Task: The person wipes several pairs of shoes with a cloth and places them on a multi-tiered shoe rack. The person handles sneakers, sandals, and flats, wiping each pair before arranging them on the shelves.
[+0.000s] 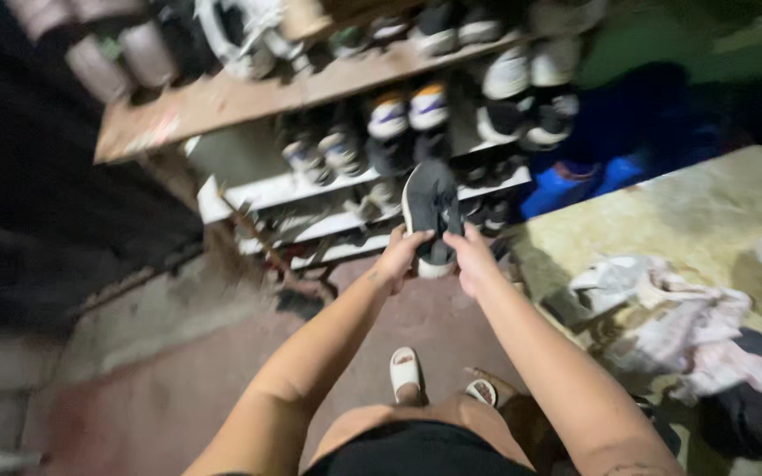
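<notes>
A dark grey sneaker (428, 201) with a white sole edge is held out in front of me, toe pointing up toward the shelves. My left hand (399, 256) grips its left side near the heel. My right hand (469, 257) holds the right side of the heel. Both arms stretch forward over my knees and my white slippers (405, 370). The picture is motion-blurred.
A shoe rack (310, 187) with several pairs of sneakers fills the top of the view. A stone table (698, 211) at right carries crumpled pale cloths (681, 322) and a dark cloth (738, 414). Blue items (575, 181) lie beyond it. The floor is reddish concrete.
</notes>
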